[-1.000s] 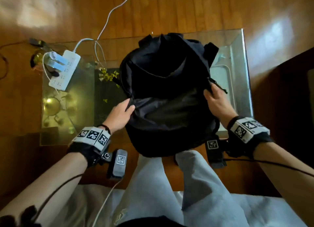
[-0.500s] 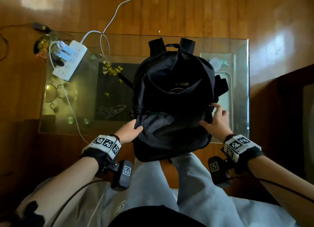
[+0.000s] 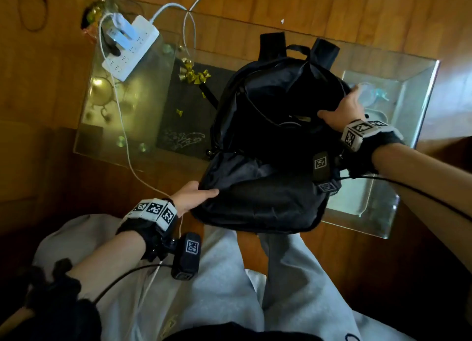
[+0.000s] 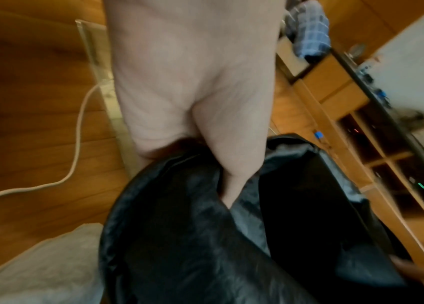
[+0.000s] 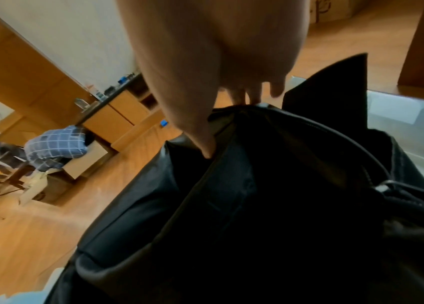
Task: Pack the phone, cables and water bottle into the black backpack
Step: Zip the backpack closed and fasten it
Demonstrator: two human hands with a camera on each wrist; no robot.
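Observation:
The black backpack (image 3: 268, 146) lies on the glass table (image 3: 408, 90) with its main compartment gaping open. My left hand (image 3: 196, 194) pinches the front flap's left edge, thumb on top of the fabric (image 4: 221, 174) in the left wrist view. My right hand (image 3: 339, 108) grips the right rim of the main opening. In the right wrist view its thumb (image 5: 205, 144) hooks inside the rim and the fingers lie outside. A pale loop of cable (image 3: 288, 123) shows inside the opening. I see no phone and no water bottle.
A white power strip (image 3: 130, 51) with chargers sits at the table's far left. Its white cable (image 3: 122, 126) trails off the near edge toward my lap. Gold ribbon scraps (image 3: 196, 75) lie left of the bag. My knees in grey trousers (image 3: 229, 277) are under the bag's near end.
My right hand has left the bag's lower right side and moved up to the rim of the main opening, spreading it wider. My left hand keeps its hold on the front flap.

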